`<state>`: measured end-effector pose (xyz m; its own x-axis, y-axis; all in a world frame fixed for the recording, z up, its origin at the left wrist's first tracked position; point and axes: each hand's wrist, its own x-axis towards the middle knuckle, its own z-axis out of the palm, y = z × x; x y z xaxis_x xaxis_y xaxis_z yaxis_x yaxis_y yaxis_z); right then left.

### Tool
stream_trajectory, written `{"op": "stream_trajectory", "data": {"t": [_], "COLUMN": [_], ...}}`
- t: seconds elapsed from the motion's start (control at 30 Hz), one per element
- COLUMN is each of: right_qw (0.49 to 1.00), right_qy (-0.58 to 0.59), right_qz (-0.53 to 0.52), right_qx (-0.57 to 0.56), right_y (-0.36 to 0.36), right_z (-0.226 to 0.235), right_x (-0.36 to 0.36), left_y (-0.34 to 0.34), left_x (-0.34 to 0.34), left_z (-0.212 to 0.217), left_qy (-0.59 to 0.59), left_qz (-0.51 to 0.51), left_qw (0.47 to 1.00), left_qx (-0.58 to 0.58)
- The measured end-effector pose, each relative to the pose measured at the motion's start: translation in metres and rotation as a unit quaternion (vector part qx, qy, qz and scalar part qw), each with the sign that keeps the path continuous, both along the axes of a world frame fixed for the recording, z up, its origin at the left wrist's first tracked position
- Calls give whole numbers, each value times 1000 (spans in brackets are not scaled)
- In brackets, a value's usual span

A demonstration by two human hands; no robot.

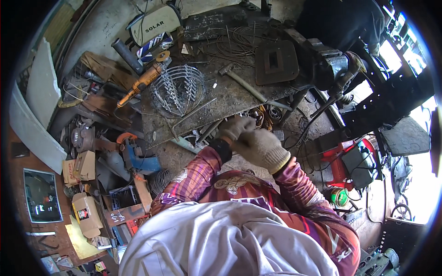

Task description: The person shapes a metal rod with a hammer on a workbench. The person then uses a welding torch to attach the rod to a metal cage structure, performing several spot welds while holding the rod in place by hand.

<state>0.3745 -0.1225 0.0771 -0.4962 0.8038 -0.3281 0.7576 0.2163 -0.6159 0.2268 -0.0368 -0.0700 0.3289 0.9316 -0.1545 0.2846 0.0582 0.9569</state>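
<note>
My left hand (236, 127) and my right hand (261, 150), both in grey knit work gloves, meet just before the front edge of a dark metal workbench (221, 103). The right hand overlaps the left at its wrist side. Fingers on both are curled in; whatever lies between them is hidden. On the bench beyond, a round cage of bent metal wire (177, 90) stands left of a hammer (242, 85) with a long handle. An orange angle grinder (142, 84) rests beside the cage. Behind the hammer lies a dark welding shield (277, 63) with a rectangular window.
A thin metal rod (195, 113) lies at the bench's front edge. Coiled wire (237, 39) is at the back. A bench vise (332, 62) is on the right, with a person in dark clothes (343, 20) behind. A red machine (338, 165) stands on the floor at right.
</note>
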Motion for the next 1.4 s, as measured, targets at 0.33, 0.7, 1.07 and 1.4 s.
{"op": "stream_trajectory", "data": {"t": [0.33, 0.7, 1.07, 1.4], "right_qw": [986, 935, 967, 983], "right_qy": [-45, 289, -91, -107], "right_qz": [-79, -124, 20, -38], "right_qx": [142, -162, 237, 143], "right_y": [-6, 21, 15, 17], "right_z": [-51, -80, -41, 17], "right_x": [-18, -1, -57, -116], "left_y": [-44, -45, -42, -25], "left_x": [8, -6, -26, -76], "left_z": [-5, -1, 0, 11], "left_qy": [108, 115, 104, 88], "left_qz": [-146, -155, -173, -198], "left_qw": [983, 981, 979, 974], "left_qx": [12, 17, 33, 70]}}
